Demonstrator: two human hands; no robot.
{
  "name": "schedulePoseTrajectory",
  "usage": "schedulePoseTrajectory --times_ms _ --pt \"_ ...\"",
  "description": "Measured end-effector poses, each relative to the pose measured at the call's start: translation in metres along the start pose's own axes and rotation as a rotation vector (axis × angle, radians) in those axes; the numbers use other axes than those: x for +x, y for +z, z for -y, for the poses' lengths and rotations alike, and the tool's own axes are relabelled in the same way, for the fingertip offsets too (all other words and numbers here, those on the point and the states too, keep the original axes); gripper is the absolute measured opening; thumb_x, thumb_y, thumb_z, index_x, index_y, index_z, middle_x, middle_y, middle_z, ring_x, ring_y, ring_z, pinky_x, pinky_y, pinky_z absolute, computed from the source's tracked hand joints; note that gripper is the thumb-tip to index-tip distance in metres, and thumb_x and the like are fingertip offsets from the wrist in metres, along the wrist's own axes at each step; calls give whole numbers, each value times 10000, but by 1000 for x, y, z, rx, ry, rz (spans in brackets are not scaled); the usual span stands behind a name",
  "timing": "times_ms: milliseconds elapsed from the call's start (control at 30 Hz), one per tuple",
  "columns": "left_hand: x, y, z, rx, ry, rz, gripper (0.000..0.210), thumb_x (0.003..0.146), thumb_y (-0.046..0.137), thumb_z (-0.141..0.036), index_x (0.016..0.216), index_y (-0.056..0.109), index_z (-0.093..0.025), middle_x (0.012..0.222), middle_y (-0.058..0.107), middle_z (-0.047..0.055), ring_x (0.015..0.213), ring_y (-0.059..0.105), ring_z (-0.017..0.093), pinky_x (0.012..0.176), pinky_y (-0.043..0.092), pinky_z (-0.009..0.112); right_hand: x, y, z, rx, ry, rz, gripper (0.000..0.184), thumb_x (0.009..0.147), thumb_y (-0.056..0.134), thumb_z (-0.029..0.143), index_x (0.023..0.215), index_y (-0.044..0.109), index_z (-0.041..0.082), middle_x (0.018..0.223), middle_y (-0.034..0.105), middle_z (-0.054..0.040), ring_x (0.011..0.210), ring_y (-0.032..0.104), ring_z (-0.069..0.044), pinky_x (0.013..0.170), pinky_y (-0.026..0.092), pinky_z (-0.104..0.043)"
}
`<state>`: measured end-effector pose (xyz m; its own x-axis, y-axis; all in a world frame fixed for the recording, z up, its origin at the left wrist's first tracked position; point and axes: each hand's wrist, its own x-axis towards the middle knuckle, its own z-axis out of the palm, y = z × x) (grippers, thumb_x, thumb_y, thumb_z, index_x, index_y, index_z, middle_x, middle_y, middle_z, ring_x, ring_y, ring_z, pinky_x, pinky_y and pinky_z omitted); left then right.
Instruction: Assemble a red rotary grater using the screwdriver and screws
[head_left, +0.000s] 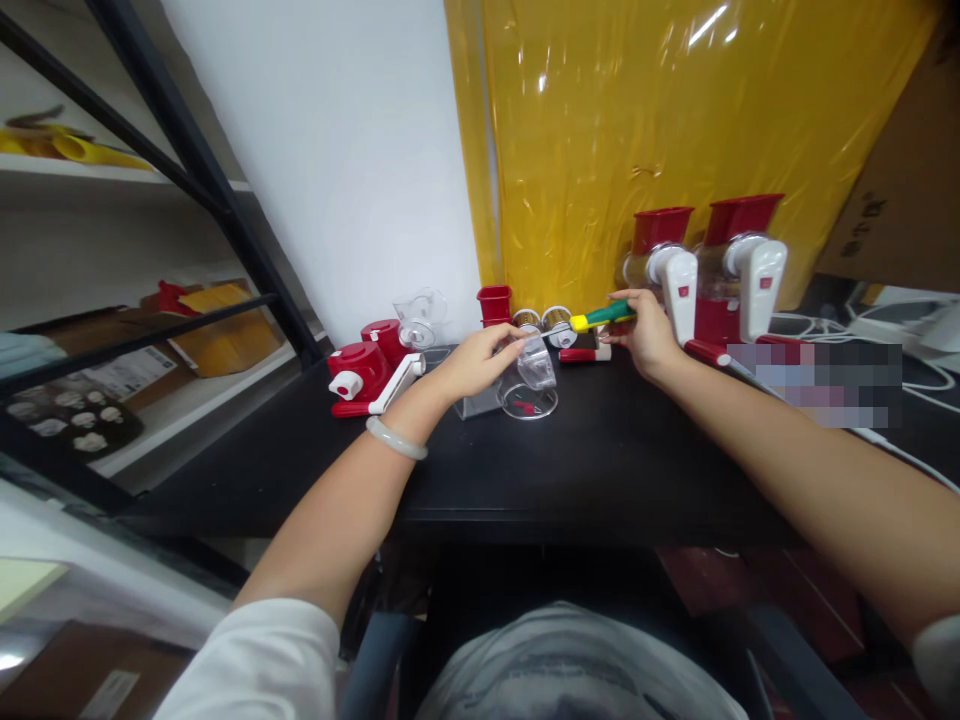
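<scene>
Left hand (480, 362)'s pinching a clear part (537, 365) that's sitting on or just above the bench (600, 465), can't tell which. Right hand (646, 332)'s gripping a green-yellow tool (611, 313), with red-white grinders (763, 280) standing nearby.

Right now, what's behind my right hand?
Behind your right hand stand a red-topped machine with a white crank and, farther back, yellow plastic sheeting. Your hand covers part of the machine's lower body; what's there can't be seen.
</scene>
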<state>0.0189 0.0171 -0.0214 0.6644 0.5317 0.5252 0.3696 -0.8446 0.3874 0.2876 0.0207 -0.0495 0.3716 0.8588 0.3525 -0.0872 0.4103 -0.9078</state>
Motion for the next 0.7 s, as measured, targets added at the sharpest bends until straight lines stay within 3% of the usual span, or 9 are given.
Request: schedulePoseTrajectory --times_ms 167,400,700 --pt "0 0 0 -7 -1 -1 270 992 456 -379 1118 617 -202 1157 659 80 1069 602 233 968 451 410 -1 2 2 -16 8 -15 151 797 442 264 934 500 240 703 520 29 470 543 -108 458 485 -260" --pt "0 0 -1 1 -3 -1 275 993 454 -381 1128 614 -203 1161 657 76 1074 602 232 977 449 413 2 -1 -3 -49 -59 2 234 792 569 424 911 472 248 819 510 23 488 505 -75 436 471 -243" --pt "0 0 -1 -15 8 -2 270 993 456 -366 1128 615 -195 1168 656 80 1081 601 229 977 446 407 0 1 -3 -87 -71 -8 330 806 584 545 882 454 251 633 448 52 446 447 -91 415 457 -247"
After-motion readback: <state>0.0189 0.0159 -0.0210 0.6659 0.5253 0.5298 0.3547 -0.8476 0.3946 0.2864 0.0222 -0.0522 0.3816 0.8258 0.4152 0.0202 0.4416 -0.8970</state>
